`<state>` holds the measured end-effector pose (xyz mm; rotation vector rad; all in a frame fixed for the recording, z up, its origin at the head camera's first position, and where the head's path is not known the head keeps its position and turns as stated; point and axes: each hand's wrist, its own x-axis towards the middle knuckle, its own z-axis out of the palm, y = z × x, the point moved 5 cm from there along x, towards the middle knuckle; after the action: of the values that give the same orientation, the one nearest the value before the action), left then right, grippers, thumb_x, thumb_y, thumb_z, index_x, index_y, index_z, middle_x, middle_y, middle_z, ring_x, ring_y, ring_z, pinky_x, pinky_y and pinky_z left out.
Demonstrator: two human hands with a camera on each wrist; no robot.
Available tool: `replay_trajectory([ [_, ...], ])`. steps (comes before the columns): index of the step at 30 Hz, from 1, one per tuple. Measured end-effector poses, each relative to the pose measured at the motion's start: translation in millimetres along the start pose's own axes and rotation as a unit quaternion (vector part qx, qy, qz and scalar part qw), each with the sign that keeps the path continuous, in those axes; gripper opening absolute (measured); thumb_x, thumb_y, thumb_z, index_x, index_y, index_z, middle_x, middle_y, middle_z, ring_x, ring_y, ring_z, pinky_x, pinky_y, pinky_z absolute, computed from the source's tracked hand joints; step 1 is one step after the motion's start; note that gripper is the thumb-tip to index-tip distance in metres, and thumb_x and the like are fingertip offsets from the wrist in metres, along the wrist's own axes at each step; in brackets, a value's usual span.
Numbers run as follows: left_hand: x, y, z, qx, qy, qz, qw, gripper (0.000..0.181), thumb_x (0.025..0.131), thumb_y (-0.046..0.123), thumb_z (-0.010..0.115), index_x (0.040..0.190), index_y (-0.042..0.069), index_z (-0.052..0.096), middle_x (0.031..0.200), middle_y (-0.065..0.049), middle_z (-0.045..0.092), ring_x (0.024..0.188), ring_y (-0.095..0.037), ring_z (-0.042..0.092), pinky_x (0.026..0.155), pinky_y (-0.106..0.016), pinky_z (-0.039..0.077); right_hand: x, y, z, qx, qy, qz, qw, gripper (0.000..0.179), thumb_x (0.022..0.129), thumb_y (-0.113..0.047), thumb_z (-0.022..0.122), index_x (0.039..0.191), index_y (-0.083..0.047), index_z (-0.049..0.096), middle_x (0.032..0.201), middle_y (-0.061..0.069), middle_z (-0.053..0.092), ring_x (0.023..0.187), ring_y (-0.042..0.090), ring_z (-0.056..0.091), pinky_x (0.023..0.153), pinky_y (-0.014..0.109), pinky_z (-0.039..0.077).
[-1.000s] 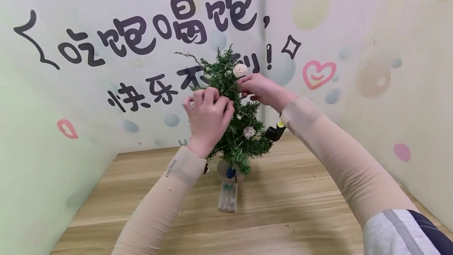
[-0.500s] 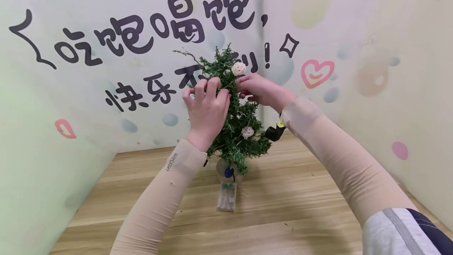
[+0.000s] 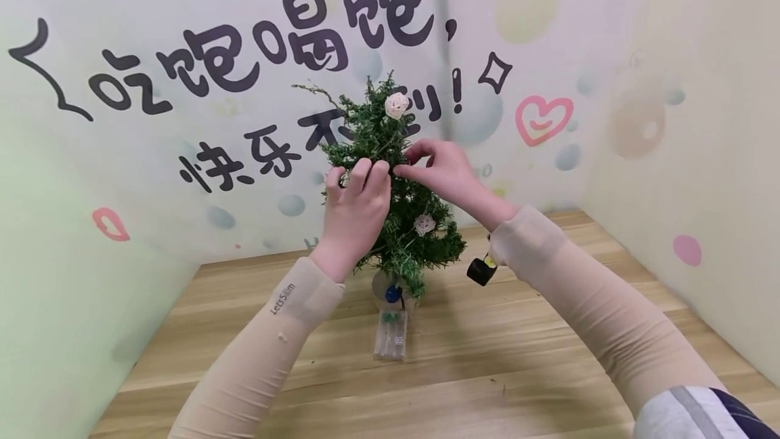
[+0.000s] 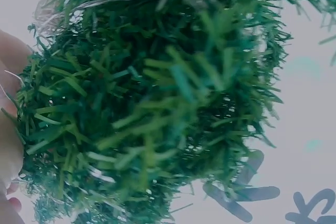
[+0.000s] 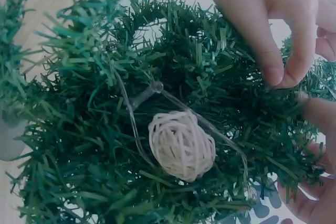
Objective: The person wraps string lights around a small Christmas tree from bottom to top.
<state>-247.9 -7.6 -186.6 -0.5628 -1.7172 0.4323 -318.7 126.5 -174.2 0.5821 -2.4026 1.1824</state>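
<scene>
A small artificial Christmas tree (image 3: 405,212) stands between my hands, wound with a clear string of lights (image 5: 215,129). My left hand (image 3: 358,212) reaches in from the front left with bent fingers; in the right wrist view its thumb and index finger pinch at a green branch. Close on the other side, my right hand (image 3: 449,171) has its index finger bent and thumb (image 5: 317,111) pointing at the left fingertips. I cannot tell what the right fingers hold. Pale woven balls hang near the top (image 3: 397,106) and lower right (image 3: 424,224).
A clear battery box (image 3: 390,339) leans at the pale base, beside a small blue part (image 3: 393,293). The wooden table (image 3: 518,351) meets lettered walls (image 3: 292,222) behind and at the sides. A black camera (image 3: 481,271) hangs under my right wrist.
My right hand has come down and turned in front of the tree, thumb toward my left hand. The left hand rose a little, then sank again. The top ball has shifted left.
</scene>
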Motion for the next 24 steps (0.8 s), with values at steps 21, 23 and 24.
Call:
replay_trajectory([
  [21,-0.6,-12.4,0.9,-0.128,0.013,-0.061,0.9897,0.021,0.085,0.029,0.053,0.076,0.013,0.063,0.098,-0.003,0.042,0.099,-0.026,0.034,0.082,-0.048,0.02,-3.0,-4.5,-0.4,0.006,0.001,-0.001,1.0,0.033,0.079,-0.047,0.058,0.091,-0.017,0.064,0.081,-0.004,0.06,0.058,0.017,0.05,0.052,0.03,0.041],
  [23,-1.0,-14.2,1.1,-0.152,0.009,-0.075,0.9854,0.022,0.083,0.031,0.054,0.077,0.014,0.065,0.099,-0.003,0.043,0.1,-0.027,0.033,0.082,-0.049,0.018,-3.2,-5.5,-1.7,0.015,-0.001,0.0,0.9999,0.036,0.081,-0.049,0.055,0.092,-0.016,0.064,0.081,-0.002,0.06,0.061,0.017,0.051,0.054,0.031,0.041],
  [24,-1.6,-15.0,0.9,-0.16,0.005,-0.08,0.9839,0.023,0.083,0.033,0.054,0.078,0.014,0.065,0.1,-0.003,0.043,0.101,-0.027,0.033,0.082,-0.05,0.018,-3.1,-5.5,-2.7,0.02,-0.001,0.001,0.9998,0.038,0.081,-0.05,0.053,0.093,-0.016,0.064,0.08,-0.001,0.06,0.062,0.017,0.051,0.056,0.031,0.041],
])
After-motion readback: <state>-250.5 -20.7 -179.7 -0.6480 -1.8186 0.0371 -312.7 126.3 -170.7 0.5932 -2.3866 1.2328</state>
